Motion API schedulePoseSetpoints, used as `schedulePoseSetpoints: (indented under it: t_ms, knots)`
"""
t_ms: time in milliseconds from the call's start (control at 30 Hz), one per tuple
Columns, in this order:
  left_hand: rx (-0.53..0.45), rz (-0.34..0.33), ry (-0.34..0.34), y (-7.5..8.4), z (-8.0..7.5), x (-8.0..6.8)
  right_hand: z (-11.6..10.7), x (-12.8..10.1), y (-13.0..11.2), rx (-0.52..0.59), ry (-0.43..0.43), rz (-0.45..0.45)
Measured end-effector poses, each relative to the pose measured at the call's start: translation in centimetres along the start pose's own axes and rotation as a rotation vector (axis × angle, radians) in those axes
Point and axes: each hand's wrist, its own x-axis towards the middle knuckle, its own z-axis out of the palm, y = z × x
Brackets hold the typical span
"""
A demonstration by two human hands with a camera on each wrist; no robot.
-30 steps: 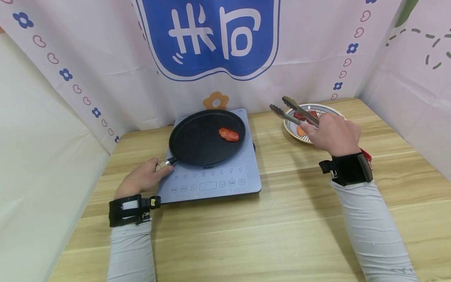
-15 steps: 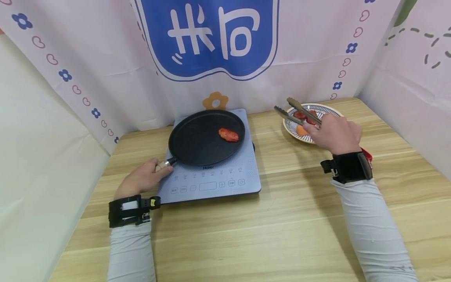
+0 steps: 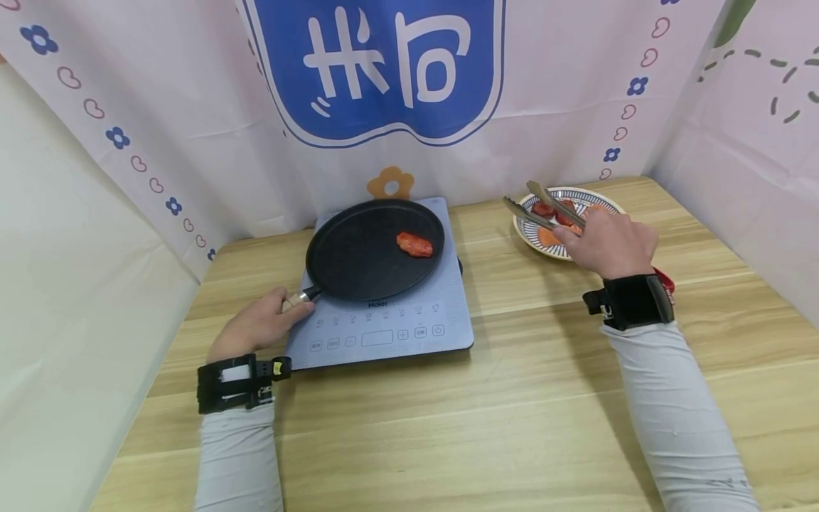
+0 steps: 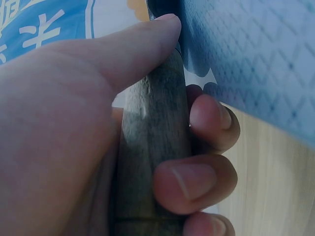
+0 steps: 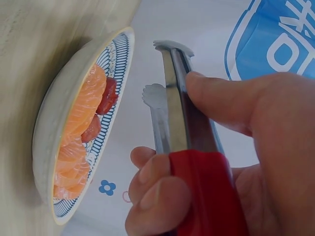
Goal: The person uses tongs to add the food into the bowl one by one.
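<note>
My left hand [image 3: 262, 323] grips the wooden handle [image 4: 155, 128] of a round black frying pan [image 3: 358, 249], fingers curled round it and thumb along the top. One reddish marinated piece of meat [image 3: 414, 244] lies in the pan's right half. At the right, my right hand [image 3: 611, 242] holds metal tongs [image 5: 177, 98] with a red grip [image 5: 204, 191]. The tongs' tips stand apart, with nothing between them, over the left rim of a patterned plate [image 3: 531, 242]. On this plate lie orange salmon slices [image 5: 81, 113] and dark red meat pieces [image 5: 107, 97].
Under the pan is a light grey-blue induction cooker [image 3: 454, 313] with touch controls along its front. The wooden table [image 3: 409, 434] runs up to a printed cloth backdrop [image 3: 211, 142] behind, with cloth walls at both sides.
The tongs' tips have shifted slightly right and down, closer over the plate, and more of the food shows. My left hand, the pan and its meat have stayed in place.
</note>
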Motion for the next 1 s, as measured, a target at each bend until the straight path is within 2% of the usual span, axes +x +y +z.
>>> schedulePoseSetpoints:
  t_ms: [167,1000]
  knots:
    - [-0.007,-0.007,-0.007,0.07,0.00,-0.08,0.13,0.14,0.30,-0.006,-0.030,0.010]
    - [-0.002,-0.007,-0.005,0.05,-0.03,0.04,0.85,0.48,0.96,-0.044,-0.047,0.074]
